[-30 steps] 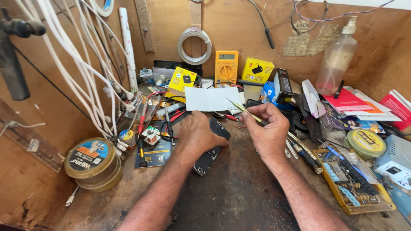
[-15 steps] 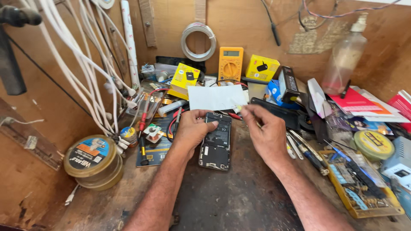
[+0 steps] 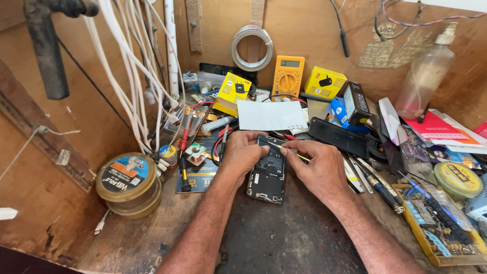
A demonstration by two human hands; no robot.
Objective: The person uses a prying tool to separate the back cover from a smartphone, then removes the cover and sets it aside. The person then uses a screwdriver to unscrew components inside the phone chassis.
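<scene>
My left hand (image 3: pixel 242 155) pinches opened phone (image 3: pixel 267 170) at bench centre | my right hand (image 3: pixel 318 167) pinches tweezers (image 3: pixel 289 151) | back cover off, internals exposed.

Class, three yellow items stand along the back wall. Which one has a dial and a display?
The yellow multimeter, middle of the three. The yellow boxes on either side are plain packaging.
</scene>
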